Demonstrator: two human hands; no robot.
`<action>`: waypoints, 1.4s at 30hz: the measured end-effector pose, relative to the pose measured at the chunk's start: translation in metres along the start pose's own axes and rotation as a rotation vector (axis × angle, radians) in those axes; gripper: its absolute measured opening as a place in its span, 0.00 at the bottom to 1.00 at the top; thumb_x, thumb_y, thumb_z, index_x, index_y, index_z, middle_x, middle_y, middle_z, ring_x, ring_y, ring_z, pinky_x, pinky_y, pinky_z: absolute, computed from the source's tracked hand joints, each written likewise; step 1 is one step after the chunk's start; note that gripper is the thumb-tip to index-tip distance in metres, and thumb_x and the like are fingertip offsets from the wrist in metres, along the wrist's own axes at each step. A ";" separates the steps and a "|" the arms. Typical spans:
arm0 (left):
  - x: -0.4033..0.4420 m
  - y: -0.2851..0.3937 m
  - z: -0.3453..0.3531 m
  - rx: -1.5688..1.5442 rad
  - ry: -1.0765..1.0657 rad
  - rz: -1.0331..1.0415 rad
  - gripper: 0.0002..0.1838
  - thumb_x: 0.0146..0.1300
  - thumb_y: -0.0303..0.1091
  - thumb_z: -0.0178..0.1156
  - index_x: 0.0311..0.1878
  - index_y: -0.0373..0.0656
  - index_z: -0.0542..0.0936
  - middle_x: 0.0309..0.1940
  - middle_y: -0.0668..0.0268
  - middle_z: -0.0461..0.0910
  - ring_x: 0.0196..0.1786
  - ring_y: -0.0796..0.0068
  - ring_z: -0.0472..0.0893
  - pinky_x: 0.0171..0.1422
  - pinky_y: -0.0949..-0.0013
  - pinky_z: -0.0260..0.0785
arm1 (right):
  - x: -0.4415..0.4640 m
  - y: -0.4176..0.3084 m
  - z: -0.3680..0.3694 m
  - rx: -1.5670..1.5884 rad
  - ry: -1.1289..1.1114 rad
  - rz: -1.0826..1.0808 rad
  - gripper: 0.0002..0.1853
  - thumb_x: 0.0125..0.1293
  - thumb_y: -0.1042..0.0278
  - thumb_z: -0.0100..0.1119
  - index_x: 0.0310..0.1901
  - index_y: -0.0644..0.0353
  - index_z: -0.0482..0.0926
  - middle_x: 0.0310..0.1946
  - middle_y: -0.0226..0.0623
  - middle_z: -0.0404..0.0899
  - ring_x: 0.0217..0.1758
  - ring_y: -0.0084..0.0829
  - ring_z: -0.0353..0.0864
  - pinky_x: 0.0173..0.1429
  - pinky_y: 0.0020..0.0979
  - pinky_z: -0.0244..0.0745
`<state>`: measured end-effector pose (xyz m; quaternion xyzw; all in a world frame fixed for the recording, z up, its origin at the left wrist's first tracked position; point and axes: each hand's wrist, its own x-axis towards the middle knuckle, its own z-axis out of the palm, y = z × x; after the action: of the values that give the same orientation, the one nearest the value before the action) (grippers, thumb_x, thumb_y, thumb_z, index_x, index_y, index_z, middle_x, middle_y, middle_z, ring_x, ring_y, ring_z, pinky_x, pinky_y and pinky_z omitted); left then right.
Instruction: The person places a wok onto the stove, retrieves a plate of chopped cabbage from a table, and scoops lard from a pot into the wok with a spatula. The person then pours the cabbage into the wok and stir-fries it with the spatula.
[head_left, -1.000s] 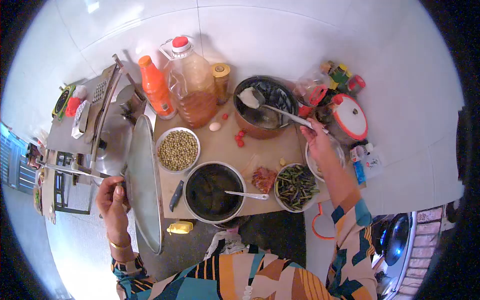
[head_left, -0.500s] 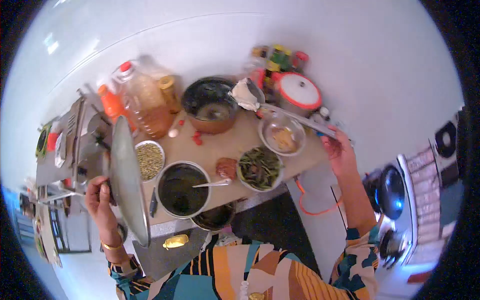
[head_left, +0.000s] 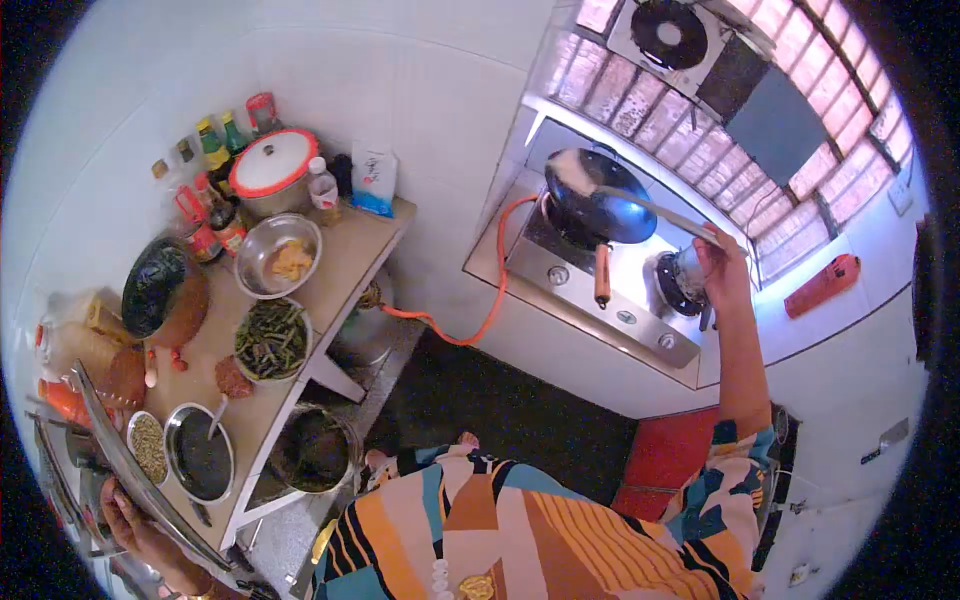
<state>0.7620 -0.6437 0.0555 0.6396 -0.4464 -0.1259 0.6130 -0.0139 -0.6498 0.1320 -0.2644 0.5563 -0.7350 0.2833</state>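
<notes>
Table (head_left: 345,250): on the person's left, bearing pots and bowls.
Stove (head_left: 645,330): ahead, right of the table.
Lid (head_left: 135,465): in the left hand beside the table, tilted, seen nearly edge-on.
Wok (head_left: 620,215): on the stove, left of the right hand; its wooden handle (head_left: 602,275) points back toward the person.
Ladle (head_left: 665,212): long axis runs from the right hand leftward across the wok; head above it in view, contact unclear.
Right hand (head_left: 722,265): nearer the wok; fingers curled round the ladle's end.
Left hand (head_left: 130,525): well apart from the wok; fingers bent around the lid's back, hold partly hidden.
Pale lump (head_left: 575,172): at the ladle's head, blurred.
</notes>
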 end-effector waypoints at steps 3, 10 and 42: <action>-0.020 -0.003 0.000 0.167 -0.009 0.217 0.13 0.64 0.34 0.45 0.45 0.35 0.71 0.43 0.65 0.70 0.45 0.76 0.68 0.54 0.73 0.58 | 0.042 0.017 -0.040 -0.127 0.109 -0.160 0.15 0.55 0.67 0.53 0.41 0.69 0.73 0.26 0.40 0.76 0.28 0.27 0.78 0.34 0.23 0.76; -0.077 0.072 0.022 0.483 0.061 0.316 0.14 0.64 0.34 0.44 0.45 0.33 0.71 0.43 0.61 0.72 0.45 0.70 0.68 0.54 0.70 0.57 | 0.129 0.109 -0.060 -0.677 0.090 -0.364 0.11 0.54 0.69 0.54 0.38 0.63 0.76 0.20 0.38 0.77 0.23 0.25 0.76 0.30 0.23 0.71; -0.047 0.074 0.005 0.080 0.295 -0.014 0.08 0.60 0.33 0.51 0.39 0.40 0.74 0.20 0.78 0.65 0.20 0.91 0.61 0.22 0.85 0.52 | -0.017 0.131 0.125 0.138 -0.523 0.152 0.17 0.58 0.65 0.50 0.46 0.66 0.70 0.40 0.40 0.73 0.41 0.29 0.75 0.42 0.25 0.73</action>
<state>0.7013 -0.6017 0.1023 0.6781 -0.3517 -0.0167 0.6451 0.1021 -0.7506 0.0338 -0.3827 0.4310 -0.6546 0.4892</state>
